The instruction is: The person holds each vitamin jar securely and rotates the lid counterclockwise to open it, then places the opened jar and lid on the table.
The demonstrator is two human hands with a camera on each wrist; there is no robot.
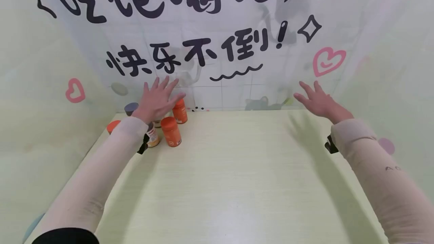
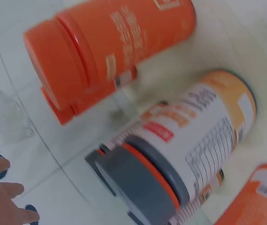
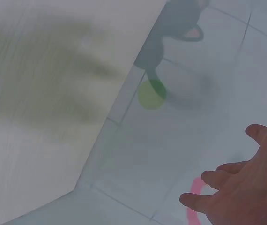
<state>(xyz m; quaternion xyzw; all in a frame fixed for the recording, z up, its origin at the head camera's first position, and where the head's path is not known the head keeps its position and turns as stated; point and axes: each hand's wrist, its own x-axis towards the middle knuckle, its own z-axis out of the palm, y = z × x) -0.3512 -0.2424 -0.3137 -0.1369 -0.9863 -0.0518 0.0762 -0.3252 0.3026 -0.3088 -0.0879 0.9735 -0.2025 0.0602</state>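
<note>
The left hand (image 1: 157, 99) has its fingers straight and spread, gripping nothing, raised in front of the cluster of jars at the back left. In the left wrist view its fingertips show against the back wall (image 1: 234, 99), apart from the jars. The right hand (image 1: 318, 102) is likewise spread and ungripped, near the back right corner, its shadow falling on the tabletop (image 1: 244, 168).

Nearest the left hand, a front orange jar (image 1: 171, 133) and a rear orange jar (image 1: 180, 113) stand upright, the rear one close to the table's back edge. A white-labelled jar (image 2: 194, 131) with a grey cap stands beside the front orange jar, partly behind the left sleeve (image 1: 101, 172). An orange lid (image 1: 113, 125) shows by the left table edge, and a dark lid (image 1: 130, 108) near the back left corner; the hand and sleeve hide much of both jars.

From the front orange jar, a broad stretch of pale tabletop runs rightward to the right sleeve (image 1: 369, 165) and forward between the arms. The back edge meets the back wall closely; wall panels also flank the left and right sides. Large black lettering (image 1: 200, 48) covers the upper back wall.
</note>
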